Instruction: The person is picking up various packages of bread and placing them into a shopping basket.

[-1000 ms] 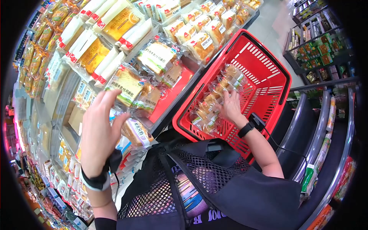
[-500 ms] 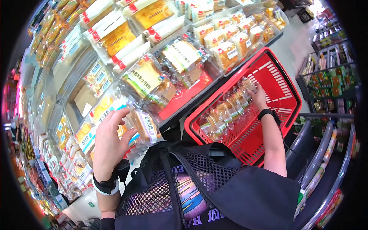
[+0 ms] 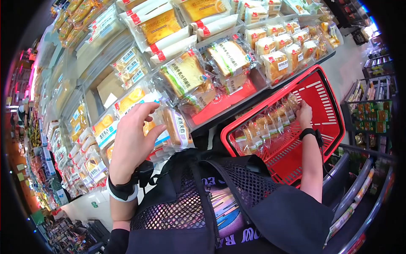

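Note:
My left hand (image 3: 134,137) hovers with fingers apart and curved over the lower shelf of packaged bread, holding nothing. Just right of it lies a bread package with a purple-edged label (image 3: 174,128). My right hand (image 3: 303,115) is inside the red basket (image 3: 334,133), at the far end of a row of clear-wrapped bread packs (image 3: 262,130). Its fingers are bent against the endmost pack (image 3: 292,101). The fingertips are partly hidden by the hand and the wrapping.
Sliced bread bags (image 3: 184,76) and small wrapped breads (image 3: 277,63) fill the display beyond the basket. Below the basket on the right are curved metal rails (image 3: 353,199). Shelves of goods (image 3: 372,114) stand at the far right.
The view has shifted, so the shelves, basket and hands appear farther right. My right hand is still at the end of the bread row. My left hand keeps its open, curved shape.

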Motion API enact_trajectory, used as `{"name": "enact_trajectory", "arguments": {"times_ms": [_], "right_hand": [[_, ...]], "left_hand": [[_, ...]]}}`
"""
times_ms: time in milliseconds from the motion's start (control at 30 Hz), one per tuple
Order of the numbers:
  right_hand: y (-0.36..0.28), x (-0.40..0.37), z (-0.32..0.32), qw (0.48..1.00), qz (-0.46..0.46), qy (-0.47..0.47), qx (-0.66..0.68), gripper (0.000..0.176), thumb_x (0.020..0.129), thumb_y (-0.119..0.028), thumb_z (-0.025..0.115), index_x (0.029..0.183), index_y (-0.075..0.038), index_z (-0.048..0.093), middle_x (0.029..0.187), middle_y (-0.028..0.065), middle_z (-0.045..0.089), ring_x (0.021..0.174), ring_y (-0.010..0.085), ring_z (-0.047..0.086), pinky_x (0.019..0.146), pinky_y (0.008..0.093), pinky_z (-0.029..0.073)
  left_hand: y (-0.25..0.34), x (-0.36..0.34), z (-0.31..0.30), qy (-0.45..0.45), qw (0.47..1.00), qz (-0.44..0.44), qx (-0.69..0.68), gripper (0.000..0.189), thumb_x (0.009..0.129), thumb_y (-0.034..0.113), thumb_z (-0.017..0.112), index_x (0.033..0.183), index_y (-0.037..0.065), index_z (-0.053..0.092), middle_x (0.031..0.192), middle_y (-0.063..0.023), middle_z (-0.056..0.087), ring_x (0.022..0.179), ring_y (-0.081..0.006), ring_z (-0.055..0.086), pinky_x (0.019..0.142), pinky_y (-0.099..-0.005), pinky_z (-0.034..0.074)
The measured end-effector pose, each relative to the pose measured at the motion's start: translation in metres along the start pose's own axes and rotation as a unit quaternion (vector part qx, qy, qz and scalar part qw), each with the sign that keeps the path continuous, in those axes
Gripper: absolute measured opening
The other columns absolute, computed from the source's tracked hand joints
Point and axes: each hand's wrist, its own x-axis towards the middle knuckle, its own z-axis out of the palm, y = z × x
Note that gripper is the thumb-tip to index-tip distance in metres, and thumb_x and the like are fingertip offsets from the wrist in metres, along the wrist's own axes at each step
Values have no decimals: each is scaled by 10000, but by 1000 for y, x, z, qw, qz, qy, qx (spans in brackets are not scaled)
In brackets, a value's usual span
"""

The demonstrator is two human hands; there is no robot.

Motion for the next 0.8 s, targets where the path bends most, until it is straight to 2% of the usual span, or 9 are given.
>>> {"name": "enact_trajectory", "arguments": {"times_ms": [167, 233, 300, 367, 400, 467, 500, 600, 800], "right_hand": [[-25, -17, -69, 997, 56, 56, 6, 146, 829, -183, 619, 879, -54, 576, 817, 167, 642, 778, 371, 624, 657, 462, 479], [-29, -24, -104, 994, -4, 79, 81, 160, 854, -171, 611, 845, -20, 559, 742, 125, 631, 671, 269, 619, 604, 395, 467], [-56, -48, -149, 961, -54, 100, 251, 166, 895, -145, 581, 789, -24, 543, 674, 19, 576, 594, 103, 528, 536, 277, 412], [-98, -76, -192, 867, -25, 13, 497, 163, 922, -117, 547, 769, -63, 533, 672, -61, 508, 609, 10, 453, 522, 191, 348], [-126, -88, -200, 822, -29, 12, 569, 156, 926, -113, 542, 773, -83, 535, 681, -72, 505, 599, -3, 426, 526, 164, 320], [-167, -104, -196, 773, -67, 1, 631, 131, 914, -86, 539, 783, -84, 538, 729, -58, 522, 651, 5, 452, 566, 175, 355], [-185, -109, -186, 751, -75, -17, 656, 116, 904, -76, 544, 788, -82, 542, 733, -58, 511, 665, 9, 459, 587, 181, 373], [-239, -127, -147, 689, -41, -97, 717, 118, 890, -78, 570, 779, -80, 528, 724, -59, 492, 657, 2, 437, 563, 172, 366], [-281, -161, -129, 692, -66, -121, 709, 122, 916, -86, 568, 820, -27, 521, 745, -18, 571, 679, 23, 525, 598, 190, 440]], "left_hand": [[-5, 3, -2, 37, 999, -1, -12, 379, 710, 54, 727, 1058, 11, 584, 950, -112, 634, 825, -224, 620, 747, -322, 494], [-4, 4, -1, 25, 999, -14, -17, 383, 721, 41, 720, 1081, 23, 591, 951, -87, 639, 867, -194, 619, 770, -303, 494], [2, 9, 5, 21, 999, 28, -23, 368, 720, 36, 721, 1066, 17, 598, 960, -91, 639, 902, -199, 619, 778, -306, 492], [13, 19, 13, -1, 997, 72, -35, 394, 716, 44, 729, 1085, 23, 592, 962, -91, 639, 915, -199, 617, 782, -308, 490], [21, 23, 18, -20, 992, 113, -46, 421, 712, 53, 737, 1105, 29, 586, 965, -91, 639, 929, -199, 616, 787, -310, 488], [40, 26, 38, -76, 969, 156, -176, 540, 690, 123, 761, 1168, 20, 532, 1080, -165, 602, 996, -325, 589, 866, -383, 472], [46, 26, 48, -104, 957, 175, -207, 707, 664, 143, 785, 1270, 24, 443, 1149, -188, 555, 1069, -345, 550, 925, -390, 445], [59, 21, 62, -80, 944, 202, -248, 790, 649, 139, 794, 1315, 24, 385, 1182, -198, 524, 1096, -365, 528, 936, -401, 430], [48, 20, 72, 27, 970, 193, -143, 707, 671, 68, 738, 1293, 17, 408, 1145, -205, 545, 1009, -388, 561, 840, -406, 479]]}}
